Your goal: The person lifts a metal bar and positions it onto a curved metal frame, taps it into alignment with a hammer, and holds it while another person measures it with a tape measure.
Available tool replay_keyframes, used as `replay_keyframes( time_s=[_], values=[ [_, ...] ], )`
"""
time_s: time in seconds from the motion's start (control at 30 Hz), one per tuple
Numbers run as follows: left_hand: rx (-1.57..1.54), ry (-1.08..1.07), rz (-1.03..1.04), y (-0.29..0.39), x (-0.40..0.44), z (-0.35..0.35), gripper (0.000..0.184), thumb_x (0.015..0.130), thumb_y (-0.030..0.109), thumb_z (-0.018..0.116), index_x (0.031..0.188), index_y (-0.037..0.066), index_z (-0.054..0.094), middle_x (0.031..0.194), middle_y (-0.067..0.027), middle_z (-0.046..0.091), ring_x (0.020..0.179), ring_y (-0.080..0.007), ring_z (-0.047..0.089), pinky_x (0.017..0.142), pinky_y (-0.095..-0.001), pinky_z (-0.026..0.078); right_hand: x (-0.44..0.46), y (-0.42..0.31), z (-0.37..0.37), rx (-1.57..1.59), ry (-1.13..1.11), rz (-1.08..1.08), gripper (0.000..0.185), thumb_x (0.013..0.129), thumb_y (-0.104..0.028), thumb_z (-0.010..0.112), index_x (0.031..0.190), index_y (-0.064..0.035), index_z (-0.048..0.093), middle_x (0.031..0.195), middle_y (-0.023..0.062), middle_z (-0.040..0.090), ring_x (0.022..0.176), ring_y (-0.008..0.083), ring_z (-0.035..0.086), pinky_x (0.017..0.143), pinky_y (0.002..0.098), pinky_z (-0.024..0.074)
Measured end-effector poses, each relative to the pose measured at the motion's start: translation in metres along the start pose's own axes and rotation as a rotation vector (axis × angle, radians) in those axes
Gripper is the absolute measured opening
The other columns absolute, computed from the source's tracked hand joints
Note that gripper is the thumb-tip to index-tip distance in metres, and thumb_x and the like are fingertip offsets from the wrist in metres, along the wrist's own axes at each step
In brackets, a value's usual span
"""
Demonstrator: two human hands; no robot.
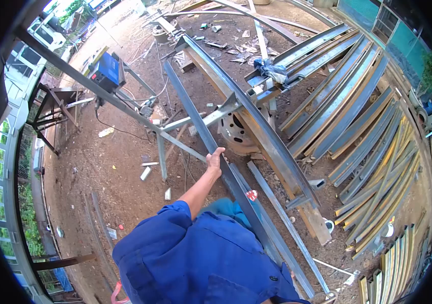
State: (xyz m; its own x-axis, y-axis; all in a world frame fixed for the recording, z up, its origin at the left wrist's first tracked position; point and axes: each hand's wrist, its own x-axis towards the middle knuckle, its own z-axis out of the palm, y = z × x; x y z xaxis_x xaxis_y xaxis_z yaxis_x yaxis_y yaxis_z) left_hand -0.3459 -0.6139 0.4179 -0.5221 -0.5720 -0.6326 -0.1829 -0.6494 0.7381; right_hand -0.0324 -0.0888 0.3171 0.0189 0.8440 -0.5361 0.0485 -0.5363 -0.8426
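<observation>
"Bar [189, 104] in hand?"
"Yes, the left hand [215, 163] has it, fingers closed round it partway along."
"Where is it?"
"Slanting out from beside the blue sleeve [170, 220], crossing a strut [175, 124] of the frame, near the wheel [232, 130]. I can't tell whether it touches the strut."
"Right hand?"
"Out of sight; can't tell its fingers."

The dark metal bar [194, 112] looks smooth and matt.
</observation>
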Motion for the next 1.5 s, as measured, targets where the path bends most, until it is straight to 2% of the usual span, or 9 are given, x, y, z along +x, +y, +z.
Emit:
replay_keyframes(
  time_s=[0.4,0.67,0.8,0.87,0.97,1.17,1.27,1.4,1.5],
  values=[
    [0.073,0.091,0.066,0.072,0.114,0.046,0.025,0.065,0.019,0.076,0.075,0.006,0.057,0.062,-0.0027,0.052,0.050,-0.0174,0.053,0.046,-0.0335,0.046,-0.121,0.033,0.106,0.057,-0.043,-0.015,0.038,0.077,-0.041,0.060,0.104,-0.0143,0.058,0.109,0.0099,0.055,0.096,0.0303,0.057,0.077,0.0472,0.0485],
    [0.154,0.120,-0.015,0.125,0.265,0.047,0.027,0.065,0.021,0.074,0.074,0.003,0.056,0.061,-0.0069,0.054,0.050,-0.0207,0.057,0.047,-0.0360,0.050,-0.245,0.080,0.163,-0.309,-0.501,-0.747,0.066,0.071,0.005,0.057,0.130,-0.0064,0.029,0.110,0.0240,0.047,0.093,0.0317,0.056,0.076,0.0420,0.0526],
    [0.160,0.108,-0.026,0.194,0.320,0.067,0.017,0.064,0.019,0.072,0.065,0.007,0.059,0.060,-0.0026,0.055,0.050,-0.0164,0.053,0.047,-0.0318,0.043,-0.261,0.098,0.203,0.050,-0.161,0.099,0.040,0.076,-0.031,0.060,0.104,-0.0033,0.056,0.106,0.0160,0.058,0.090,0.0297,0.059,0.075,0.0450,0.0493],
    [0.203,0.128,-0.129,0.233,0.344,0.082,0.016,0.065,0.020,0.070,0.065,0.007,0.061,0.060,-0.0031,0.056,0.053,-0.0152,0.054,0.051,-0.0308,0.043,-0.240,0.137,0.199,0.311,-0.260,-0.116,0.043,0.075,-0.021,0.065,0.111,-0.0015,0.053,0.105,0.0163,0.058,0.086,0.0278,0.060,0.075,0.0428,0.0501],
    [0.201,0.120,-0.065,0.258,0.385,0.101,0.021,0.063,0.022,0.069,0.064,0.002,0.062,0.062,-0.0012,0.056,0.053,-0.0133,0.051,0.050,-0.0324,0.040,-0.408,0.115,0.263,-0.685,-0.170,-1.095,0.071,0.071,0.011,0.068,0.129,0.0024,0.029,0.109,0.0217,0.051,0.091,0.0242,0.059,0.080,0.0375,0.0506],
    [0.218,0.078,-0.114,0.248,0.460,0.131,0.024,0.063,0.021,0.071,0.073,-0.001,0.065,0.069,-0.0059,0.061,0.061,-0.0161,0.058,0.058,-0.0339,0.047,-0.349,0.143,0.277,-0.674,-0.295,-1.288,0.074,0.070,-0.006,0.079,0.129,0.0024,0.035,0.112,0.0230,0.049,0.097,0.0287,0.056,0.086,0.0415,0.0461],
    [0.170,0.063,-0.077,0.272,0.476,0.158,0.031,0.061,0.025,0.071,0.076,-0.002,0.065,0.071,-0.0077,0.063,0.063,-0.0194,0.059,0.060,-0.0351,0.048,-0.313,0.159,0.300,-0.245,-0.405,-0.608,0.067,0.076,-0.004,0.071,0.132,-0.0027,0.034,0.112,0.0214,0.049,0.100,0.0287,0.054,0.090,0.0414,0.0446],
    [0.249,0.097,-0.037,0.272,0.535,0.188,0.036,0.058,0.026,0.073,0.077,-0.004,0.065,0.074,-0.0111,0.064,0.066,-0.0212,0.061,0.063,-0.0368,0.050,-0.369,0.148,0.397,0.190,-0.304,0.034,0.054,0.086,-0.045,0.054,0.117,-0.0010,0.052,0.121,0.0146,0.054,0.111,0.0300,0.052,0.097,0.0487,0.0378],
    [0.315,0.138,-0.087,0.284,0.554,0.213,0.037,0.064,0.022,0.073,0.086,-0.007,0.062,0.082,-0.0140,0.063,0.071,-0.0241,0.062,0.067,-0.0388,0.053,-0.364,0.162,0.445,0.099,-0.301,0.073,0.058,0.087,-0.048,0.053,0.122,-0.0022,0.050,0.124,0.0138,0.053,0.115,0.0309,0.050,0.100,0.0474,0.0350]
  ],
)
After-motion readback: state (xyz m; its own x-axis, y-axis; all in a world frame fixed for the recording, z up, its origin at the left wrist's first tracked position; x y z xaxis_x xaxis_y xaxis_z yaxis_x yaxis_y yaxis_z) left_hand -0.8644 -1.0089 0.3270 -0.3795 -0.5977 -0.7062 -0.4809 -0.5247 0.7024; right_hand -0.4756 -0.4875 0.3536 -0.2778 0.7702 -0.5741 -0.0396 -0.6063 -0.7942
